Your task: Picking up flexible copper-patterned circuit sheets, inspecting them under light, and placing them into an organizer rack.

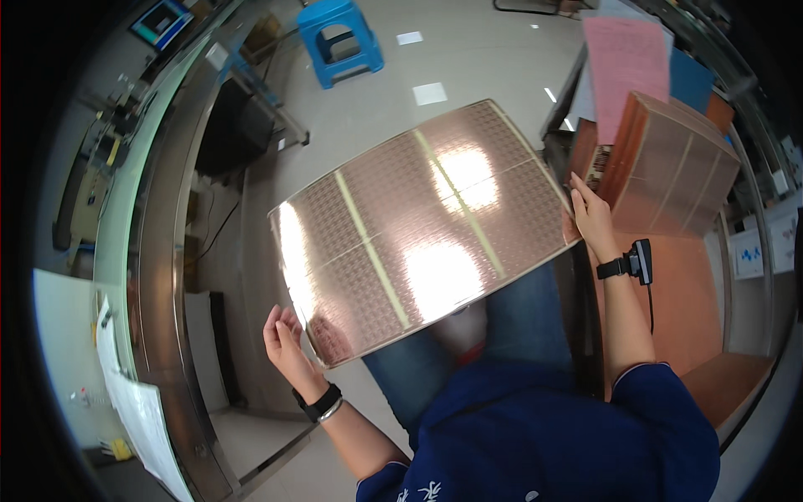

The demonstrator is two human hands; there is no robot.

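Observation:
A large rectangular copper-clad circuit board panel (389, 226) is tilted in front of me, over my lap. It is shiny, with pale strips dividing its finely patterned face, and bright glare hides parts of it. My right hand (590, 216) grips its right edge, index finger stretched along the rim. Beside the near left corner, my left hand (287, 343) has its fingers raised and slightly apart along the edge, not wrapped round it. Whether its palm presses the edge I cannot tell.
A stack of similar copper panels (669, 180) leans on an orange-brown board surface (661, 276) at my right, with a pink sheet (627, 71) behind it. A long metal-edged workbench (159, 276) runs along my left. A blue stool (339, 42) stands ahead on the floor.

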